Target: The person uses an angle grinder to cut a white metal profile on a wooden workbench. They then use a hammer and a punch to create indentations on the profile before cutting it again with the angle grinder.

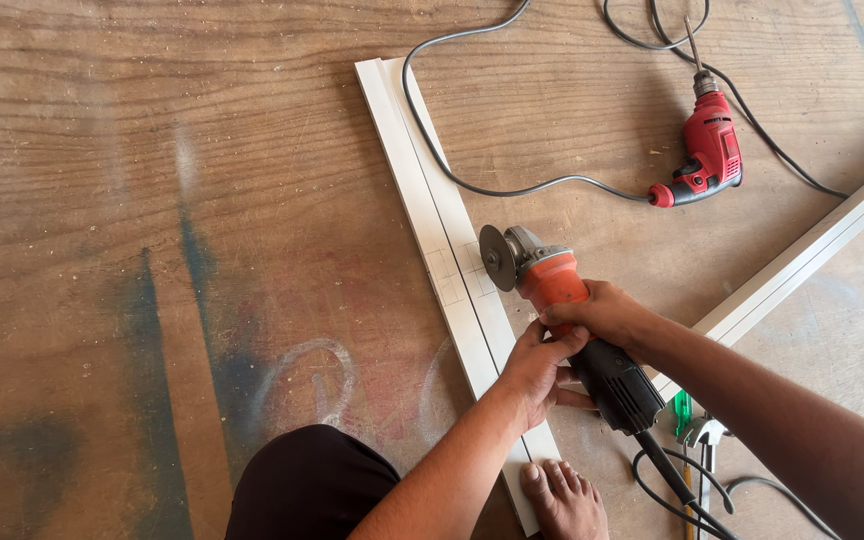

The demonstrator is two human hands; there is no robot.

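Orange and black, the angle grinder (570, 322) sits just right of the frame's centre, and you have both hands on it. Its long axis runs diagonally: the grey disc (497, 257) points to the upper left, the black tail to the lower right, where its cord (687, 495) trails off toward the bottom edge. The disc stands on edge, right at the white profile strip (439, 235), over pencilled squares drawn on that strip; whether it touches the surface cannot be told.

Your right hand (602, 312) is wrapped over the top of the body where orange meets black, fingers clenched around it. Your left hand (535, 368) closes on the body from the underside, thumb up against the casing, its fingers also lying over the strip.

That strip runs from the upper middle of the frame down to the bottom, where your bare foot (564, 500) rests on its lower end. A second white strip (812, 255) slants in from the right edge. A red drill (707, 150) lies at upper right, bit pointing up, its black cable looping across the plywood floor (152, 200). A green-handled tool (683, 412) lies just right of the grinder's tail.
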